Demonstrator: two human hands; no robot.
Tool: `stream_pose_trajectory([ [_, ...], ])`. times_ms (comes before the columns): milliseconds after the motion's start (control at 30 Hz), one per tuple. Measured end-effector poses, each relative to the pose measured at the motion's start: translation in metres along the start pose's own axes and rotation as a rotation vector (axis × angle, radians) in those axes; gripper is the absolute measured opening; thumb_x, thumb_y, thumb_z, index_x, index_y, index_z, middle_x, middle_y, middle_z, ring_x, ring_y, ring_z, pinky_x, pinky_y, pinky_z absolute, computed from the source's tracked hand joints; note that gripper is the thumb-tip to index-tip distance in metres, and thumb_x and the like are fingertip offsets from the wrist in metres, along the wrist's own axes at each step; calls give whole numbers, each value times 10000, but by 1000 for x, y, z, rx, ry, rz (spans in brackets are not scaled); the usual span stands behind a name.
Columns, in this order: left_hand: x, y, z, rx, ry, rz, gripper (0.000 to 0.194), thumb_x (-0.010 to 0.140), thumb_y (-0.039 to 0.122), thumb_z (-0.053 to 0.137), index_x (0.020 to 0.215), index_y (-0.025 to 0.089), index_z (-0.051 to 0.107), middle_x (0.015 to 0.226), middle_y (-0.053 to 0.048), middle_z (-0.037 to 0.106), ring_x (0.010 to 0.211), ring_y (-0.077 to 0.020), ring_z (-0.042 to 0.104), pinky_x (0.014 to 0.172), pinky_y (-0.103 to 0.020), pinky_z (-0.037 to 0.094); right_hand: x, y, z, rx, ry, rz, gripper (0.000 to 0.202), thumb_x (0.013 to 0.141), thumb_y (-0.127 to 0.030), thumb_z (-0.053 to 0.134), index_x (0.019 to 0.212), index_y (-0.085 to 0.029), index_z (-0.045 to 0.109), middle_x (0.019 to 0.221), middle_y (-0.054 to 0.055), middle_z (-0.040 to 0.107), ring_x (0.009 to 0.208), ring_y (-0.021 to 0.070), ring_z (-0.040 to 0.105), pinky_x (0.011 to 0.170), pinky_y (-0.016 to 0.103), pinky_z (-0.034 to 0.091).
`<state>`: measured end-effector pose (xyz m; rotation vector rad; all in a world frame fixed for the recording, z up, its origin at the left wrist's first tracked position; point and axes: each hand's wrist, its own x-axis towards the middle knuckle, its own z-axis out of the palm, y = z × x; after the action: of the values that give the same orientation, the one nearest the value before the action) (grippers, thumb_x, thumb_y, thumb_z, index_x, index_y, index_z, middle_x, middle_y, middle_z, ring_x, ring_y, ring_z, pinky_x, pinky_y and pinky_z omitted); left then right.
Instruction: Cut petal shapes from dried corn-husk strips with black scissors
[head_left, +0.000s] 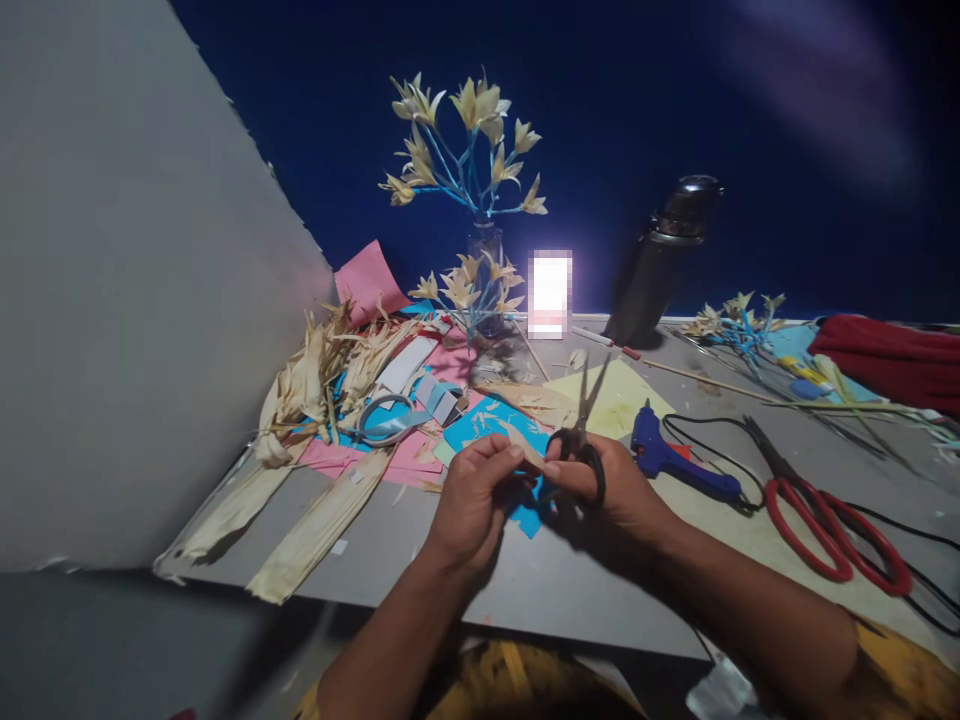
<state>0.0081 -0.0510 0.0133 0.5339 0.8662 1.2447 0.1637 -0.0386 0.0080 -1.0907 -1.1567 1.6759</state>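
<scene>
Head view, left hand (466, 505), right hand (621, 492) with scissors (582, 424), grips clamped on husk strip (527, 451), near table edge (555, 630)

A thin, pale husk piece (526, 449) points between 10 and 11 o'clock. At its 3 o'clock, black scissors (582, 431) are open a bit, tips up near 12.

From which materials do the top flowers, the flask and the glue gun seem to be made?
Top flowers: perhaps dried corn husk, matte, judging by thin, pointed petals.
Flask: probably metal, its cap shiny with reflections; the dark body could be painted.
Glue gun: likely smooth plastic, evenly blue.
</scene>
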Motion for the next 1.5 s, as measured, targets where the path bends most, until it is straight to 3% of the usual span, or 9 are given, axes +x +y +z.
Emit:
stream_pose_trajectory([
  [167,2,15,-6,47,34,108,198,730,231,757,734,155,574,649,7,618,570,-97,553,559,-206,442,1,2,-5,-266,-320,24,601,777,-735,605,776,-134,616,711,42,602,605,122,488,555,244,357],
  [367,3,19,-10,72,75,232,185,730,234,756,745,148,593,673,12,614,588,-83,549,591,-198,446,-3,5,-3,-232,-470,83,681,723,-805,597,801,-128,604,724,61,612,611,132,503,550,242,368],
  [600,5,19,-13,168,38,276,168,771,258,728,719,150,611,691,-15,650,637,-116,602,658,-237,490,-2,7,-5,-251,-475,94,612,727,-739,658,727,-138,545,613,-19,471,538,80,367,484,205,279],
  [900,8,18,-16,172,24,262,153,765,247,732,723,159,614,694,-8,656,642,-120,612,668,-237,487,-1,7,-4,-323,-409,150,435,746,-521,723,607,-156,532,520,-13,519,448,80,414,423,190,288],
  [1200,6,21,-17,193,16,280,142,770,239,724,737,159,611,692,-6,660,644,-128,628,687,-252,497,-2,6,0,-358,-328,197,367,714,-399,729,517,-163,528,440,-30,491,406,60,342,396,198,220],
  [1367,5,22,-16,192,8,277,141,772,245,722,730,154,623,699,-15,670,644,-127,625,692,-255,498,-4,5,2,-332,-322,223,360,698,-392,731,509,-164,527,433,-25,499,394,62,353,393,198,227],
  [1500,4,20,-15,179,10,255,151,763,246,729,717,151,620,688,-13,666,637,-119,615,674,-240,486,-6,1,3,-306,-386,203,391,715,-485,723,576,-164,549,502,0,568,416,83,433,403,195,281],
])
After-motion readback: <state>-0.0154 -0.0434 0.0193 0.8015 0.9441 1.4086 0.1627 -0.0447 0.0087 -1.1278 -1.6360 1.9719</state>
